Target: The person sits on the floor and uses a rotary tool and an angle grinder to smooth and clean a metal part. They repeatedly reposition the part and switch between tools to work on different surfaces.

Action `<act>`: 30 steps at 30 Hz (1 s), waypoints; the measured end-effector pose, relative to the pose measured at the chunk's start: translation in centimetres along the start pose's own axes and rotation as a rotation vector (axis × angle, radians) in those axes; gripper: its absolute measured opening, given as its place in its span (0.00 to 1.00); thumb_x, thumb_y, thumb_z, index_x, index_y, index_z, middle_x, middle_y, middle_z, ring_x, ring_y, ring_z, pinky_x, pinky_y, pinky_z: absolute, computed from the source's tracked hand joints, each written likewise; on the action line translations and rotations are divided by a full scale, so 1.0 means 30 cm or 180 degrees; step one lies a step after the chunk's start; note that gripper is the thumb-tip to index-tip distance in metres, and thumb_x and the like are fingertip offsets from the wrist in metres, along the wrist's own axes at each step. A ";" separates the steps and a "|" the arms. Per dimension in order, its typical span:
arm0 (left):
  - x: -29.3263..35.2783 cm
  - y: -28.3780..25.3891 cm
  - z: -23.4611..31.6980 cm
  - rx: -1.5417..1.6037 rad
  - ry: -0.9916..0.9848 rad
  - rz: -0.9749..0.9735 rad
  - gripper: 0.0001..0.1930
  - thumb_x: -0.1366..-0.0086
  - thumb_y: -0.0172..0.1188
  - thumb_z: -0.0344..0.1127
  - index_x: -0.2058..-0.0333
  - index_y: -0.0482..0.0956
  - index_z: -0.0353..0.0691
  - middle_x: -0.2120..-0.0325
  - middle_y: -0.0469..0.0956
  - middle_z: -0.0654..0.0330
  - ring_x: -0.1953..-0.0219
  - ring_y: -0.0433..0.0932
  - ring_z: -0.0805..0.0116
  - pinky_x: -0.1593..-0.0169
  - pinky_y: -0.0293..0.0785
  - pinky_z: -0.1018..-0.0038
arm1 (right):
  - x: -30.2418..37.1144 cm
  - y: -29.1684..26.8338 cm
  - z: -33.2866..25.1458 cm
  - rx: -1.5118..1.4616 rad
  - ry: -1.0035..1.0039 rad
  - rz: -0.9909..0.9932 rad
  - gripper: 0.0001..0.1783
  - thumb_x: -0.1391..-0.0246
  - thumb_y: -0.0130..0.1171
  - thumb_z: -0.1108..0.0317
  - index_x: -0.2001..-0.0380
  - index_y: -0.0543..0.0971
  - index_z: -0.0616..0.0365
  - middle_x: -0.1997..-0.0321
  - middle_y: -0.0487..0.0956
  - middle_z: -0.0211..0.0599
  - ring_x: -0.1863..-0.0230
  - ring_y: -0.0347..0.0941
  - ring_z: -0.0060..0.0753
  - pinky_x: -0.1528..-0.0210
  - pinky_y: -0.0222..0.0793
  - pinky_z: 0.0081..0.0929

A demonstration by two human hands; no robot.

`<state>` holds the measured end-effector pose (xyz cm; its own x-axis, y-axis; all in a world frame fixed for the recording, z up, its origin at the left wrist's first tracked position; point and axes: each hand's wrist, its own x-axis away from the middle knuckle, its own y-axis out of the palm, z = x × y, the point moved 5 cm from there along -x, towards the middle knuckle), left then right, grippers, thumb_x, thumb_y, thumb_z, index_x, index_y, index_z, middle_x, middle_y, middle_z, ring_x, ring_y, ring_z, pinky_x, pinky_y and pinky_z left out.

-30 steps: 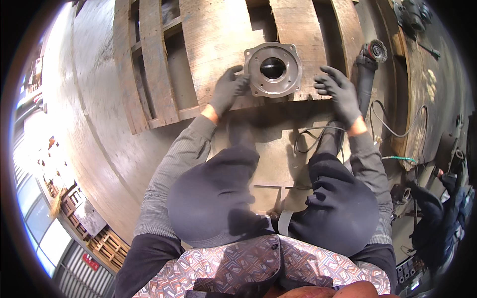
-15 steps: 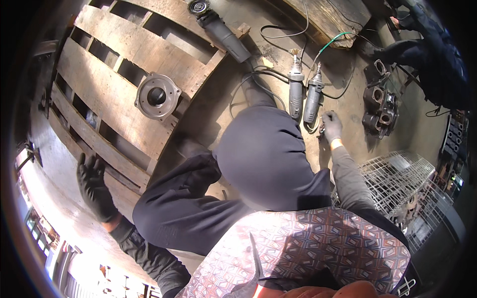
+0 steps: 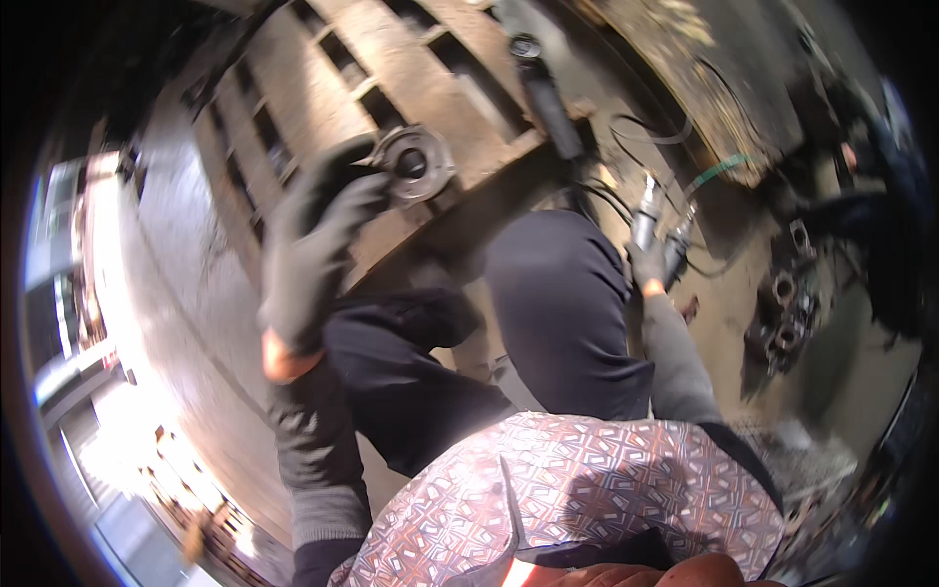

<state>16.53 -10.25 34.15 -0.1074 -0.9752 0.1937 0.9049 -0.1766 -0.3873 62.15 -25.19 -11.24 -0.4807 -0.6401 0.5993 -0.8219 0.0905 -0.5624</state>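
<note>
My left hand, in a dark glove, reaches over the pallet's near edge. Its finger and thumb, blurred by motion, close on the left rim of a round metal flange with a central hole. The flange is at the pallet's right corner. My right hand, in a grey glove, is closed round the lower end of a grey die grinder with a brush tip. A second die grinder lies close on its right. The right fingers are partly hidden.
The slatted wooden pallet carries an angle grinder on its far right edge. A wooden block stands beyond the cables. Dark metal castings sit on the floor at right, near another person's dark clothing.
My left hand has come from the pallet's left side onto the flange. My right hand has moved from the floor up onto the die grinder. The whole view has turned and shifted.
</note>
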 end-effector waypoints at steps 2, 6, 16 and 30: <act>0.005 0.075 -0.002 -0.0129 0.0024 -0.0255 0.23 0.24 0.62 0.44 0.36 0.78 0.38 0.53 0.86 0.53 0.53 0.85 0.63 0.45 0.80 0.67 | 0.076 -0.082 -0.065 0.0068 -0.0802 0.0293 0.35 0.50 0.78 0.58 0.46 0.77 0.70 0.54 0.85 0.53 0.53 0.83 0.50 0.48 0.76 0.44; -0.004 0.227 -0.006 -0.0515 0.0233 -0.0583 0.28 0.26 0.67 0.48 0.34 0.77 0.40 0.51 0.85 0.52 0.51 0.84 0.65 0.44 0.81 0.69 | 0.263 -0.317 -0.383 -0.0135 -0.1536 0.0478 0.43 0.46 0.76 0.57 0.33 0.72 0.69 0.41 0.81 0.47 0.43 0.78 0.38 0.37 0.72 0.36; -0.170 0.370 0.046 0.3622 0.0612 -0.0182 0.20 0.26 0.68 0.44 0.44 0.81 0.38 0.59 0.86 0.63 0.68 0.81 0.76 0.66 0.77 0.78 | 0.919 -0.406 -1.654 0.1637 -0.4665 -0.0443 0.40 0.51 0.70 0.75 0.32 0.73 0.58 0.38 0.81 0.51 0.39 0.81 0.46 0.38 0.77 0.39; -0.145 0.128 -0.418 0.5746 -0.0088 0.1550 0.24 0.27 0.69 0.46 0.42 0.74 0.39 0.49 0.80 0.54 0.47 0.84 0.54 0.45 0.89 0.54 | 0.944 0.078 -1.353 -0.1010 -0.2875 -0.1533 0.12 0.35 0.70 0.71 0.51 0.85 0.65 0.54 0.87 0.34 0.56 0.83 0.25 0.51 0.79 0.26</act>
<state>15.30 -8.36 20.52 0.2503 -0.8846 0.3936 0.1402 0.4353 0.8893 34.20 -12.13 27.54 0.2127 -0.9771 0.0020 -0.9691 -0.2113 -0.1274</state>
